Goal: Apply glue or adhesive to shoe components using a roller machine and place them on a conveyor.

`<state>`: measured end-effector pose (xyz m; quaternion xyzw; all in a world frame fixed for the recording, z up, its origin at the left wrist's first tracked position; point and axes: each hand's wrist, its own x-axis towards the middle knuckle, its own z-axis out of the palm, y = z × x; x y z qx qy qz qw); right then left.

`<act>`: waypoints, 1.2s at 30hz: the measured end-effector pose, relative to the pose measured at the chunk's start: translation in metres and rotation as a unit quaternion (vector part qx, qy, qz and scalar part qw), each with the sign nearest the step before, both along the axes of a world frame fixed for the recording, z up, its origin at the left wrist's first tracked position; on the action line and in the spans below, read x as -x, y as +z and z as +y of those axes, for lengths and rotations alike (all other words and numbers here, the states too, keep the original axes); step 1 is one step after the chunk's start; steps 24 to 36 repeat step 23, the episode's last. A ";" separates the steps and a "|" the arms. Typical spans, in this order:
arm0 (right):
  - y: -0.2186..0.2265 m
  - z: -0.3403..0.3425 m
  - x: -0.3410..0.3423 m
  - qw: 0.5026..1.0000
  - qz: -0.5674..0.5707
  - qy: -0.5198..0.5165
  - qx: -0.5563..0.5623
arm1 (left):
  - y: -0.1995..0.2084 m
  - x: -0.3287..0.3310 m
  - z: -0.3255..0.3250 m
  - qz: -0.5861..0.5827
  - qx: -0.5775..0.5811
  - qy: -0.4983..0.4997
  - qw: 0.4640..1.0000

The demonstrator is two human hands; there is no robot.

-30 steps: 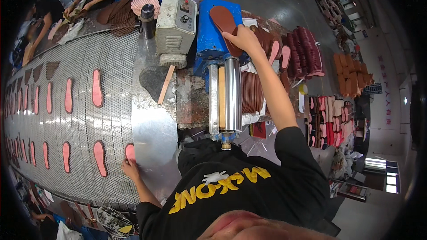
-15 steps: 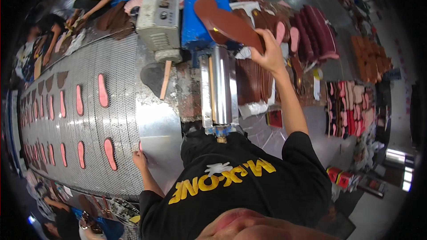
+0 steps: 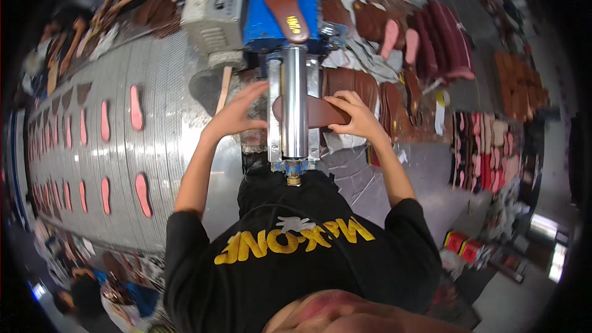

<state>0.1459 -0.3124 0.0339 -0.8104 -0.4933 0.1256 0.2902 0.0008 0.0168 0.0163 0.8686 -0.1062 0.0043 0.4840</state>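
A brown insole [image 3: 325, 113] lies crosswise at the shiny metal roller [image 3: 294, 86], passing beneath it. My right hand [image 3: 357, 117] grips the insole's right end, thumb below and fingers above. The insole's other end [image 3: 277, 110] shows at the roller's left side. Just left of the roller frame, my left hand [image 3: 237, 111] is spread with its fingers apart, holding nothing and facing that end. Beyond the roller, a second brown insole with a yellow mark [image 3: 287, 9] rests on the blue machine housing [image 3: 256, 24].
To the left, a mesh conveyor [image 3: 166, 160] carries rows of pink insoles [image 3: 143, 194]. A grey control box [image 3: 216, 12] stands near the blue housing. Brown sheets [image 3: 351, 86] and maroon rolls [image 3: 441, 40] are at the right. Other people work at the far left.
My right hand has come down from over the blue housing and brought a brown insole to the roller. My left hand has left the conveyor's edge and moved up beside the roller.
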 end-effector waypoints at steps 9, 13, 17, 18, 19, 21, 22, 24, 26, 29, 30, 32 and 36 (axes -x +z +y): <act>-0.028 -0.044 0.037 0.984 0.009 -0.176 -0.020 | -0.020 0.027 0.009 -0.067 -0.154 0.032 0.985; -0.085 -0.073 0.065 0.969 0.132 -0.205 0.029 | -0.044 0.059 0.042 -0.077 -0.167 0.088 0.979; -0.147 -0.113 0.083 0.951 0.220 -0.193 0.100 | -0.091 0.089 0.071 0.015 0.017 0.121 0.992; -0.162 -0.120 0.087 0.957 0.219 -0.171 0.085 | -0.112 0.106 0.080 0.077 0.130 0.140 0.979; -0.180 -0.134 0.085 0.953 0.233 -0.161 0.106 | -0.126 0.122 0.091 0.135 0.244 0.152 0.948; -0.215 -0.169 0.092 0.929 0.298 -0.200 0.085 | -0.130 0.150 0.115 0.228 0.443 0.192 0.846; -0.214 -0.157 0.091 0.936 0.299 -0.156 0.102 | -0.161 0.185 0.129 0.221 0.569 0.264 0.747; -0.204 -0.151 0.092 0.939 0.299 -0.123 0.119 | -0.177 0.212 0.149 0.228 0.576 0.266 0.739; -0.204 -0.151 0.092 0.939 0.299 -0.123 0.119 | -0.177 0.212 0.149 0.228 0.576 0.266 0.739; -0.204 -0.151 0.092 0.939 0.299 -0.123 0.119 | -0.177 0.212 0.149 0.228 0.576 0.266 0.739; -0.204 -0.151 0.092 0.939 0.299 -0.123 0.119 | -0.177 0.212 0.149 0.228 0.576 0.266 0.739; -0.204 -0.151 0.092 0.939 0.299 -0.123 0.119 | -0.177 0.212 0.149 0.228 0.576 0.266 0.739; -0.204 -0.151 0.092 0.939 0.299 -0.123 0.119 | -0.177 0.212 0.149 0.228 0.576 0.266 0.739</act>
